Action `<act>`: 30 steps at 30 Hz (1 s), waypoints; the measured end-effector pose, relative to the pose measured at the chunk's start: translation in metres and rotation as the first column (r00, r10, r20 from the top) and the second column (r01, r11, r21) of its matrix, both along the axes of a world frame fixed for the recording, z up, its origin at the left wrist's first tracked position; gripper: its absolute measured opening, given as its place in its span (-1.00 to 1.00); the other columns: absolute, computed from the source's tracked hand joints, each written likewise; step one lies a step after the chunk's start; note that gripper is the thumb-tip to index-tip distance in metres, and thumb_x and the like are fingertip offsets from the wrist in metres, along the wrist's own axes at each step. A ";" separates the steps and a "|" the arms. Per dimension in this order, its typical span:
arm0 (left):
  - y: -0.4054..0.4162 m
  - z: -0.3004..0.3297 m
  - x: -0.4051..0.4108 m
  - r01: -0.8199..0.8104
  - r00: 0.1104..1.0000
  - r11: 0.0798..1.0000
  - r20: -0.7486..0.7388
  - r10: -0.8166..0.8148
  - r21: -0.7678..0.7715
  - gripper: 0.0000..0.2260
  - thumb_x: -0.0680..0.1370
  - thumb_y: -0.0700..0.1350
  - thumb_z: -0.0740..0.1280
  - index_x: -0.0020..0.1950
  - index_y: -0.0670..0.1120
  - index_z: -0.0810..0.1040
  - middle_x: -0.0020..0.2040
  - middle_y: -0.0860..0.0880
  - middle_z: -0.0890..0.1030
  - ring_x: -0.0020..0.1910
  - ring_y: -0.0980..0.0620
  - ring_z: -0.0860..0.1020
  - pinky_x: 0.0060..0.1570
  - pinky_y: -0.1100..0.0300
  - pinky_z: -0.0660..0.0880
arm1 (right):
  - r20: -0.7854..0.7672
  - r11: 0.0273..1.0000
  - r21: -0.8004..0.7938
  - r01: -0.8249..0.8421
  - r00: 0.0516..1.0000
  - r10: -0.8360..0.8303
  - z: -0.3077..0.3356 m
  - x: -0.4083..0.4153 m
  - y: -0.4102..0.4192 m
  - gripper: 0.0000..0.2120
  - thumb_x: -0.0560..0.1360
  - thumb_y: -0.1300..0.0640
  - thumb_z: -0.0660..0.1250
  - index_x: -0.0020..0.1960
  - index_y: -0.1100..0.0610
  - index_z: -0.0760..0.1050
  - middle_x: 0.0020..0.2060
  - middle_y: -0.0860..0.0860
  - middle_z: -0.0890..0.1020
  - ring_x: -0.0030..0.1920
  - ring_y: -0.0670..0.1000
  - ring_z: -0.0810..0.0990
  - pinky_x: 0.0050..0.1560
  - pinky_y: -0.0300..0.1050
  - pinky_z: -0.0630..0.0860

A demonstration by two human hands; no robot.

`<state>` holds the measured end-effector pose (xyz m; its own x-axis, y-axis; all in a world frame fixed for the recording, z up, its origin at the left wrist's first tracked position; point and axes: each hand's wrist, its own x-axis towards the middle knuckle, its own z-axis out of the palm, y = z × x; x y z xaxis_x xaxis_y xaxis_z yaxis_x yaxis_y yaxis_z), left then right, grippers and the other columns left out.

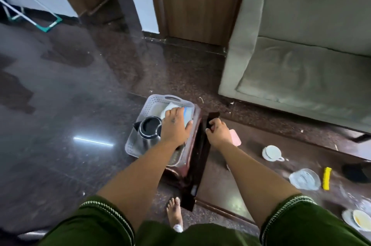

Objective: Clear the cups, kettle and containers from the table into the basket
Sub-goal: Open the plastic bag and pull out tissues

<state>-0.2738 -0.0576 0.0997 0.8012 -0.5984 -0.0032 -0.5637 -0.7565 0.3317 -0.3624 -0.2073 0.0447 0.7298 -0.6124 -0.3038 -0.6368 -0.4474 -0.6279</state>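
Observation:
A white perforated basket point(153, 103) stands on a low reddish stool beside the dark table point(220, 181). A steel kettle point(149, 130) with a black lid lies inside it. My left hand point(175, 127) reaches into the basket and grips a white and blue container point(187, 114) from above. My right hand point(217, 132) has its fingers curled over the table's far left corner. A pink container point(236, 138) lies just beside that wrist. On the table stand a white cup on a saucer point(272, 153), a glass dish point(304, 178) and a plate with a bowl point(359, 219).
A yellow object point(326, 178) lies by the glass dish. A grey-green sofa point(301, 48) runs along the table's far side. A wooden door point(200, 0) is behind, with glossy dark floor point(70, 95) to the left. My bare foot point(174, 211) stands between stool and table.

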 end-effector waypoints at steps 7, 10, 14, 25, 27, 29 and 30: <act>0.019 -0.027 0.108 0.090 0.978 0.990 -0.197 -0.068 0.105 -0.49 0.60 0.02 0.20 0.49 -0.16 0.21 0.42 -0.19 0.35 0.40 -0.18 0.27 0.34 -0.05 0.30 | -0.279 0.958 -0.013 -0.287 0.921 0.272 -0.059 0.111 0.024 -0.49 0.54 0.23 0.20 0.47 0.11 0.26 0.40 0.15 0.36 0.39 0.17 0.35 0.36 -0.02 0.36; 0.017 -0.040 0.139 0.076 0.960 0.993 -0.276 -0.048 0.091 -0.53 0.61 -0.02 0.19 0.48 -0.13 0.21 0.42 -0.16 0.33 0.40 -0.16 0.25 0.31 -0.06 0.32 | -0.480 0.828 -0.056 -0.558 0.742 0.468 -0.082 0.138 0.031 -0.35 0.50 0.31 0.20 0.54 0.08 0.11 0.51 0.09 0.16 0.50 0.14 0.15 0.43 0.08 0.30; 0.018 -0.061 0.163 0.125 0.951 0.986 -0.295 -0.086 0.115 -0.54 0.60 -0.09 0.19 0.49 -0.07 0.21 0.40 -0.14 0.34 0.40 -0.16 0.24 0.27 -0.07 0.36 | -0.563 0.753 -0.072 -0.654 0.650 0.511 -0.107 0.164 0.028 -0.49 0.52 0.39 0.12 0.46 0.21 0.25 0.49 0.13 0.18 0.41 0.20 0.32 0.32 0.15 0.40; 0.024 -0.093 0.175 0.118 0.915 0.986 -0.398 -0.063 0.117 -0.58 0.63 -0.07 0.14 0.48 -0.07 0.21 0.41 -0.08 0.33 0.43 -0.09 0.17 0.30 0.00 0.32 | -0.653 0.605 -0.131 -0.786 0.527 0.544 -0.143 0.190 0.034 -0.65 0.55 0.37 0.13 0.31 0.16 0.30 0.20 0.12 0.44 0.17 0.20 0.49 0.06 0.12 0.55; 0.026 -0.093 0.174 0.112 0.920 0.988 -0.387 -0.063 0.107 -0.59 0.63 -0.06 0.13 0.47 -0.08 0.23 0.39 -0.08 0.35 0.41 -0.09 0.20 0.30 0.00 0.33 | -0.662 0.606 -0.130 -0.785 0.524 0.536 -0.140 0.190 0.033 -0.67 0.55 0.38 0.12 0.28 0.20 0.38 0.18 0.13 0.48 0.20 0.19 0.48 0.11 0.12 0.54; 0.026 -0.092 0.172 0.116 0.924 0.989 -0.376 -0.074 0.091 -0.61 0.63 -0.06 0.13 0.46 -0.09 0.25 0.37 -0.08 0.38 0.38 -0.09 0.22 0.29 0.02 0.34 | -0.627 0.618 -0.170 -0.768 0.568 0.533 -0.130 0.189 0.033 -0.70 0.53 0.41 0.13 0.22 0.25 0.45 0.19 0.14 0.44 0.21 0.19 0.45 0.12 0.10 0.53; 0.026 -0.091 0.171 0.113 0.925 0.990 -0.373 -0.075 0.080 -0.61 0.63 -0.07 0.14 0.45 -0.10 0.26 0.37 -0.09 0.38 0.38 -0.09 0.22 0.29 0.02 0.34 | -0.594 0.639 -0.200 -0.743 0.611 0.524 -0.122 0.188 0.033 -0.71 0.52 0.43 0.14 0.18 0.26 0.47 0.18 0.15 0.41 0.20 0.20 0.44 0.09 0.09 0.52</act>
<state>-0.1028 -0.0312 0.0087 0.6723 -0.6522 -0.3502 -0.4857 -0.7457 0.4561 -0.1740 -0.1746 -0.0769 0.8167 -0.1805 -0.5481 -0.2295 -0.9731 -0.0216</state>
